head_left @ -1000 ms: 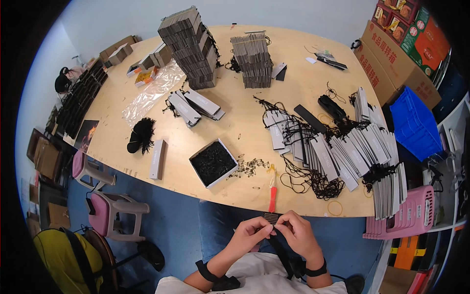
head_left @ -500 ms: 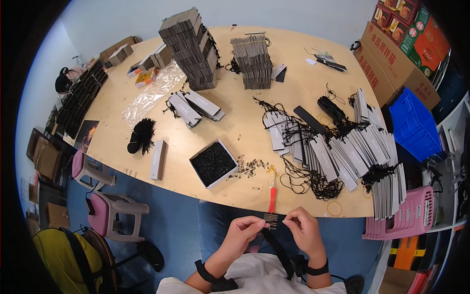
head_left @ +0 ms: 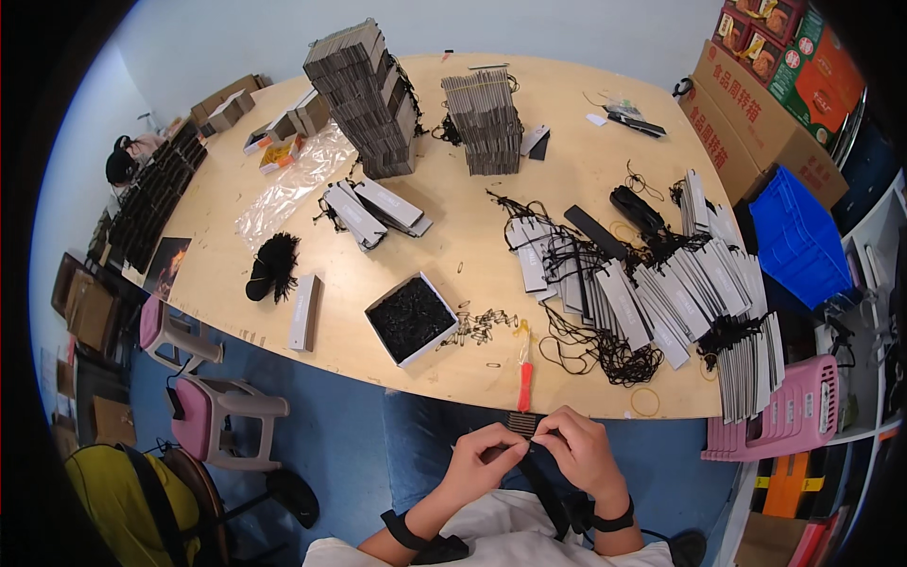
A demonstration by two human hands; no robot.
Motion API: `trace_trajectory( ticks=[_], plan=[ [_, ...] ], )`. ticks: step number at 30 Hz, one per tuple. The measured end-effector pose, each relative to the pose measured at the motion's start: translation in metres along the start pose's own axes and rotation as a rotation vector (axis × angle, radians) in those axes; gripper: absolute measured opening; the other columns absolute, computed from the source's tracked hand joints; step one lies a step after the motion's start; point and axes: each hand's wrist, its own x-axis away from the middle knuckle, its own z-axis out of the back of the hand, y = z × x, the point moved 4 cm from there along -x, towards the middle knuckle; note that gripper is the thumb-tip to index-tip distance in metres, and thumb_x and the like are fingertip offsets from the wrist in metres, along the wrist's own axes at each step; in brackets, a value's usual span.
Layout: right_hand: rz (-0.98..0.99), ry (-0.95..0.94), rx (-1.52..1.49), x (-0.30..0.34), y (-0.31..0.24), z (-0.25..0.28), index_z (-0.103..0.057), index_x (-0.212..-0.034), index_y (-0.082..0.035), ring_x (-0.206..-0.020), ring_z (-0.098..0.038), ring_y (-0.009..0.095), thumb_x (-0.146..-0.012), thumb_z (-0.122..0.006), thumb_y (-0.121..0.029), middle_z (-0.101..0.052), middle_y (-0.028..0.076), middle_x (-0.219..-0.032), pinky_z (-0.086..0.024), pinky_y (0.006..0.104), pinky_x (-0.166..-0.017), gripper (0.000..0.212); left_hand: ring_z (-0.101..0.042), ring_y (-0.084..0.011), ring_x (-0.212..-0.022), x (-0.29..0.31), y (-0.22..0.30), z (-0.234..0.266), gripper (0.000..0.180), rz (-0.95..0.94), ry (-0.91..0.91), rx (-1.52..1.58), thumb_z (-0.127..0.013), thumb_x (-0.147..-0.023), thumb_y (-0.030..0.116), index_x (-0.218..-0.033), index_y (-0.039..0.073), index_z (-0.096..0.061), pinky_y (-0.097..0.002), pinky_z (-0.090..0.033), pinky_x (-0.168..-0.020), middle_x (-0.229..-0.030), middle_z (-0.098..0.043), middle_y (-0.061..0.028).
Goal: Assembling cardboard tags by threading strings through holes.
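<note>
In front of my body, just off the table's near edge, my left hand (head_left: 485, 459) and my right hand (head_left: 578, 452) are close together. Thumb and forefinger are pinched on both, with fingertips nearly touching; anything between them is too small to make out. Beyond the fingertips, a dark striped piece (head_left: 521, 423) shows by the table edge. A red-handled tool (head_left: 525, 386) lies on the table above it. Small pins that look like safety pins (head_left: 484, 327) are scattered beside a white open box (head_left: 409, 360) filled with small black pieces (head_left: 408, 317).
Grey tags with black cords (head_left: 652, 293) spread over the table's right side. Tall card stacks (head_left: 364, 104) stand at the back. A black cord bundle (head_left: 272, 267) and a grey upright box (head_left: 304, 312) lie left. Right are a blue crate (head_left: 798, 241) and pink basket (head_left: 779, 411).
My two hands have come closer together; the left moved right and the right moved slightly left, so their fingertips nearly meet. The things on the table lie as before.
</note>
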Motion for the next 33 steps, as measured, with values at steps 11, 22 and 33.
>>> trace_trajectory(
  ticks=[11,22,33],
  plan=[
    [-0.209,-0.137,-0.261,0.007,0.005,-0.011,-0.055,-0.096,0.001,-0.068,-0.058,0.018,-0.091,-0.062,-0.003,-0.061,0.01,-0.081,-0.047,0.029,-0.062,0.01,-0.044,-0.0008,-0.059,0.001,-0.007,-0.005,0.018,0.33,-0.12,0.452,-0.061,-0.097,0.022,-0.094,0.005,-0.064,-0.0168,-0.031,-0.043,-0.083,-0.063,0.0004],
    [-0.021,-0.077,-0.074,0.008,-0.003,-0.014,-0.053,-0.097,-0.001,-0.072,-0.065,0.031,-0.089,-0.063,-0.003,-0.063,0.013,-0.082,-0.051,0.0348,-0.062,0.013,-0.048,-0.0056,-0.065,0.002,-0.001,-0.002,0.016,0.277,-0.105,0.525,-0.061,-0.098,0.02,-0.097,0.004,-0.059,-0.0176,-0.034,-0.053,-0.084,-0.062,-0.0043],
    [0.221,0.088,0.146,0.012,-0.013,-0.01,-0.061,-0.094,-0.001,-0.073,-0.068,0.027,-0.083,-0.066,-0.001,-0.068,0.011,-0.087,-0.055,0.0338,-0.062,0.013,-0.053,-0.0057,-0.068,0.001,0.003,-0.002,0.014,0.203,-0.042,0.401,-0.061,-0.098,0.016,-0.098,0.002,-0.062,-0.0181,-0.039,-0.057,-0.085,-0.067,-0.0058]
  ],
)
